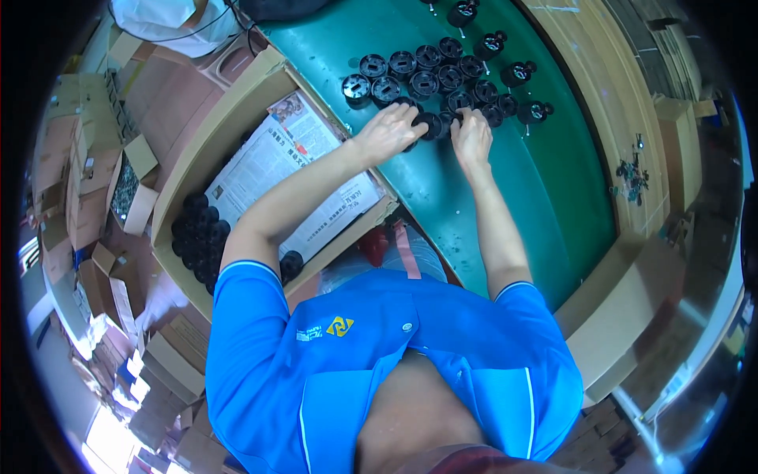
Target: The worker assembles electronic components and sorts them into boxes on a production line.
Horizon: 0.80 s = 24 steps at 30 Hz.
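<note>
In the head view, our left hand and right hand curl narrowly about a black round part on the green desk, at the near edge of the cluster of similar parts, though we cannot tell whether either grips it firmly. We judge the step to be adjusting parts by hand; the next move probably calls for light fingertips that leave the neighbours undisturbed.

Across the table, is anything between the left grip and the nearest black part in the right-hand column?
Yes: from the left grip, a round black piece, the right grip and the cluster's right end come before that black part.
</note>
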Available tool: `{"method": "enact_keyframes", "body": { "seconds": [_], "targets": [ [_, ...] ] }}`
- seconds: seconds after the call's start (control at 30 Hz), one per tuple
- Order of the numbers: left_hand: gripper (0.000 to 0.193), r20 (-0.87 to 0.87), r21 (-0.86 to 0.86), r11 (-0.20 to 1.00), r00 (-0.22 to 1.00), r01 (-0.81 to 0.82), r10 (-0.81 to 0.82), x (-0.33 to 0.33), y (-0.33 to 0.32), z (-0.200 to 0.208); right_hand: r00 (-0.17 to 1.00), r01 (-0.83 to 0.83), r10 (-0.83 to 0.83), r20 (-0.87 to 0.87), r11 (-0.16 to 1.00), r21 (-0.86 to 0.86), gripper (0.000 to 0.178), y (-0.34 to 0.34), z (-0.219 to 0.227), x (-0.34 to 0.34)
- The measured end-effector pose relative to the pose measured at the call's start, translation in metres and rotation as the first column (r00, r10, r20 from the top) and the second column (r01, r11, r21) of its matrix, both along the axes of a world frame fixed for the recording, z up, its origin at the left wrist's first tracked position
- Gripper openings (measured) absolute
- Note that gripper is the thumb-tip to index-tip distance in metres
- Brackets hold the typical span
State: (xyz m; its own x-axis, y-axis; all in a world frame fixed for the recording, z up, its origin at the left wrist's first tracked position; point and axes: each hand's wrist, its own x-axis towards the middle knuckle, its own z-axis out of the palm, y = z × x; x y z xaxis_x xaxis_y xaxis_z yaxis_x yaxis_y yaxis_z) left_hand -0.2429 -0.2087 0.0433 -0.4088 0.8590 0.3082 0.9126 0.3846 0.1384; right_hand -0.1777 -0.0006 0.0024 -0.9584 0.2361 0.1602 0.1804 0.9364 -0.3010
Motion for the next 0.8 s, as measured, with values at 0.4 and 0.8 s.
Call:
{"method": "enact_keyframes", "body": {
  "seconds": [0.4,0.8],
  "targets": [
    [0.009,0.039,-0.019,0.990,0.989,0.142,-0.142,-0.021,-0.019,-0.009,0.997,0.033,-0.033,-0.075,0.999,-0.006,0.024,-0.001,-0.002,0.015],
    [0.013,0.079,-0.075,0.985,0.986,0.155,-0.149,-0.022,-0.038,0.002,0.996,0.029,-0.020,-0.082,0.994,0.109,0.024,-0.001,-0.001,0.020]
  ]
}}
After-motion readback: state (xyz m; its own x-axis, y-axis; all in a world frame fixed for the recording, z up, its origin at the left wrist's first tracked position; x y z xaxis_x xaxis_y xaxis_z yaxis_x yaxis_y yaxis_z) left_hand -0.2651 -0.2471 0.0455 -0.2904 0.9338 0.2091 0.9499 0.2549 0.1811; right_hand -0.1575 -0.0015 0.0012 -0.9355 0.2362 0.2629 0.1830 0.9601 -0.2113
